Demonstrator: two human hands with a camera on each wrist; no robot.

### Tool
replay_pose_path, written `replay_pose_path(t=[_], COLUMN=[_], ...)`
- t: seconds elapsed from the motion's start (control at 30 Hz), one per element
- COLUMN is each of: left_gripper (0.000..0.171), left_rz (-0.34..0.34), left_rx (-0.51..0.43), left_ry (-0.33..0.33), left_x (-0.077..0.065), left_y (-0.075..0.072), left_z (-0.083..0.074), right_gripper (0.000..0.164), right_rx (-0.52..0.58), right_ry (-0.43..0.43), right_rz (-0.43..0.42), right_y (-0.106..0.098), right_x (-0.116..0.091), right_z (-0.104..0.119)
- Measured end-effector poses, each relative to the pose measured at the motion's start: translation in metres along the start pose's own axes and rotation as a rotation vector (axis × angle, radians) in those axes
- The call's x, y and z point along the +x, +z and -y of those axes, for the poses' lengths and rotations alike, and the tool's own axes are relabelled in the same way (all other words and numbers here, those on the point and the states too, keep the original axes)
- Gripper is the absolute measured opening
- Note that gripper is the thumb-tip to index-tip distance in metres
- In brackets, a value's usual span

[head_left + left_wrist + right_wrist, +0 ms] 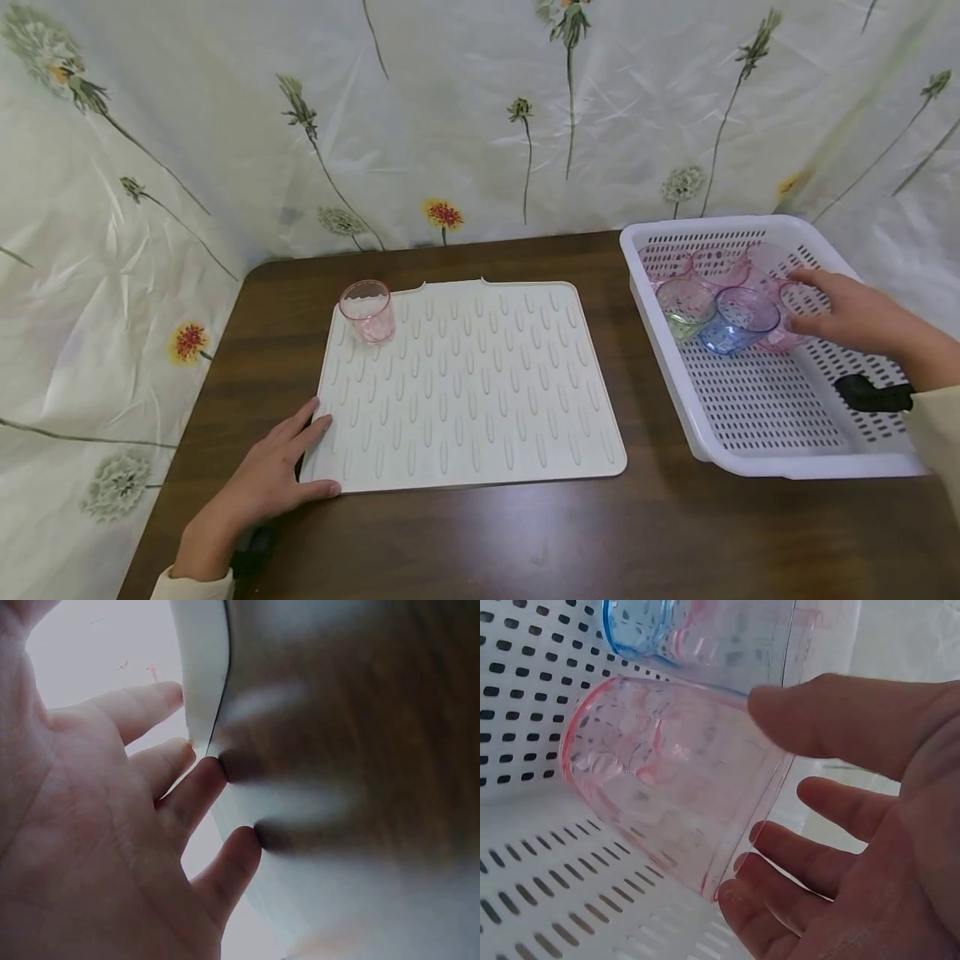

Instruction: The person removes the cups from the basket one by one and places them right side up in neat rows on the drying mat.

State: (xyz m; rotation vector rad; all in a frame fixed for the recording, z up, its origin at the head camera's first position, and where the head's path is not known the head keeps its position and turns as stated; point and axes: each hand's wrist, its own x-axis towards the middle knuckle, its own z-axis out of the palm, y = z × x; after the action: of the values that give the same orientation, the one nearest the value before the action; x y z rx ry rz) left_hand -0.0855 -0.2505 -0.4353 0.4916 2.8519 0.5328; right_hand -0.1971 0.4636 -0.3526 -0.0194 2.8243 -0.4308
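Pink cup [667, 787] between spread fingers

It stands in the basket [817, 467], right of the blue cup [738, 321]. The right hand [858, 315] is spread wide around it, seemingly without grip; closing unevenly could knock the blue cup. The left hand [270, 468], fingers relaxed, touches the mat's [465, 400] left edge.

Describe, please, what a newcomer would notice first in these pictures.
It would probably be the white mat on the dark table, with one pink glass at its far left corner. Next, the white basket to the right, where a blue glass stands out among paler glasses near the right hand.
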Motion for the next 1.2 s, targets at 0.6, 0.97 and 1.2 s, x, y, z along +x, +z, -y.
replay_pose_path(t=[0.6, 0.97, 1.2], left_gripper=[0.094, 0.094, 0.094], left_rz=[0.019, 0.013, 0.010], left_rx=[0.012, 0.018, 0.034], left_ry=[-0.001, 0.004, 0.000], left_x=[0.003, 0.000, 0.002], left_y=[0.002, 0.006, 0.007], left_z=[-0.002, 0.001, 0.002], right_gripper=[0.095, 0.108, 0.107], right_rx=[-0.009, 0.250, 0.195], right_ry=[0.001, -0.009, -0.020], right_rz=[0.001, 0.126, 0.132], right_y=[0.007, 0.018, 0.021], right_x=[-0.020, -0.021, -0.025], right_z=[0.006, -0.013, -0.020])
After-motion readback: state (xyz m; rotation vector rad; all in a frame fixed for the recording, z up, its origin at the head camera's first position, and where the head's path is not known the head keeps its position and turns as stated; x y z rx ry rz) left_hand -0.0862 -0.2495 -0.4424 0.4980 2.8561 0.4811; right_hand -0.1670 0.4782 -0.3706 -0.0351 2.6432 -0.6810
